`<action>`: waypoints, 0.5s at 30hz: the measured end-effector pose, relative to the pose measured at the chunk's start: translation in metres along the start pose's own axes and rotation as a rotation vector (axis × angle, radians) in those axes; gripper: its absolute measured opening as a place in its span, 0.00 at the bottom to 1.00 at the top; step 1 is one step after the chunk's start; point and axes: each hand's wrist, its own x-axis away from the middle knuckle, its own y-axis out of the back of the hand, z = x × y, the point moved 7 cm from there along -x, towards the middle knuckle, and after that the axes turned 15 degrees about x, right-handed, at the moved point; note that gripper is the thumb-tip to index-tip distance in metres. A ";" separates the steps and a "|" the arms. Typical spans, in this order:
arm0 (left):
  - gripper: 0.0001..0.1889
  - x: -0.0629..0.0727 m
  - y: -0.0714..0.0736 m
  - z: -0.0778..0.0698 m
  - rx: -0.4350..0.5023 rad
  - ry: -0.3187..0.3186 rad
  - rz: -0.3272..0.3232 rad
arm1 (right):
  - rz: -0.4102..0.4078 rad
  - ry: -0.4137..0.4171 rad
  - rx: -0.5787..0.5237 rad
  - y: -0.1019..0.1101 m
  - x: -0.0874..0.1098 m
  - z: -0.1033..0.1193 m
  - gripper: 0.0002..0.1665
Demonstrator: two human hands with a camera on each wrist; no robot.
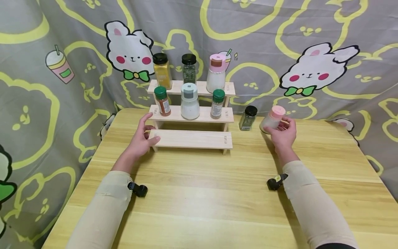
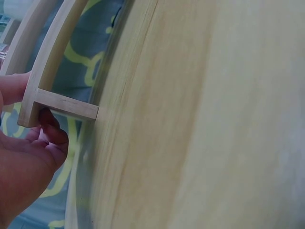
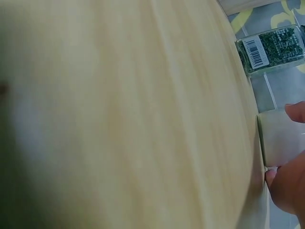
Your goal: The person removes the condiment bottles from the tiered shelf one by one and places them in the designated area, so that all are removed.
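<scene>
My left hand (image 1: 139, 138) grips the left end of a three-step wooden rack (image 1: 191, 139), its thumb on top of the lowest step. The left wrist view shows curled fingers below that step (image 2: 47, 62), beside its leg. On the right, my right hand (image 1: 284, 134) holds a pink-capped glass jar (image 1: 271, 121) with pale contents, at the tabletop. The jar leans a little in the head view; its lower part (image 3: 281, 136) shows in the right wrist view. Just left of it stands a black-capped jar of green flakes (image 1: 247, 118).
The top step bears a yellow spice jar (image 1: 162, 72), a black-capped green jar (image 1: 189, 71) and a pink-capped jar (image 1: 216, 77). On the middle step are two green-capped jars (image 1: 163, 102) and a blue-grey-capped jar (image 1: 190, 103). A patterned curtain (image 1: 255, 41) hangs behind the wooden table (image 1: 199, 200).
</scene>
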 end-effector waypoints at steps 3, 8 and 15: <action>0.46 0.002 -0.002 -0.005 -0.001 -0.018 0.007 | 0.006 -0.007 -0.005 0.002 0.002 -0.002 0.41; 0.46 0.002 -0.004 -0.006 -0.003 -0.021 0.008 | 0.022 -0.037 0.002 0.006 0.007 -0.005 0.42; 0.48 -0.008 0.008 0.019 -0.002 -0.005 -0.002 | 0.024 -0.055 -0.009 0.011 0.014 -0.004 0.42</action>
